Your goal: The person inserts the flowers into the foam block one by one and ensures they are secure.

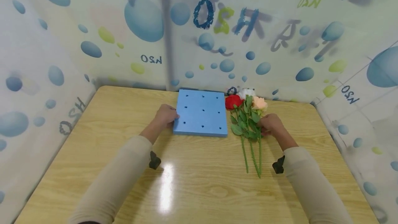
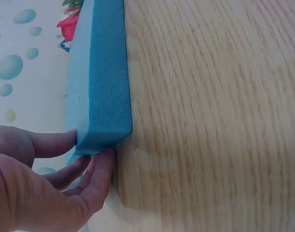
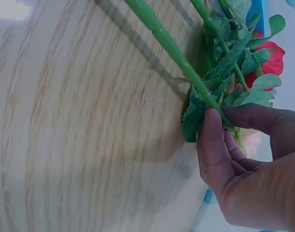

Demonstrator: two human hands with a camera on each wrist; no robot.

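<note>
Beige sleeve (image 1: pixel 118 175) first, leftmost on my feed: it leads up to the left hand (image 1: pixel 165 114), at the nine o'clock edge of a blue, foam-looking board (image 1: pixel 196 115). Thumb over the face, fingertips against the side, it grasps the board near its lower corner, spread no wider than that edge. I read this as steadying. The board lies flat toward twelve o'clock on the wooden table (image 1: pixel 199 189), nine small holes in its face, nothing standing in them.

At the board's three o'clock lie a red flower (image 1: pixel 232 102), a white flower (image 1: pixel 246 93) and a peach flower (image 1: pixel 259 103), heads toward twelve, stems running toward six, leaves (image 1: pixel 237 129) overlapping. On the bundle's three o'clock side, the right hand (image 1: pixel 271 124) pinches one green stem (image 3: pixel 174 55) by the leaves, thumb and index finger nearly meeting around it. Probably it is the peach flower's, but fingers and foliage hide the join, so I can't swear to it.

To my eye, the step in hand is taking up that single stem while the board is braced. The next move, I'd judge, calls for a narrow pinch and drawing the stem clear of neighbouring leaves without dragging the other two.
</note>
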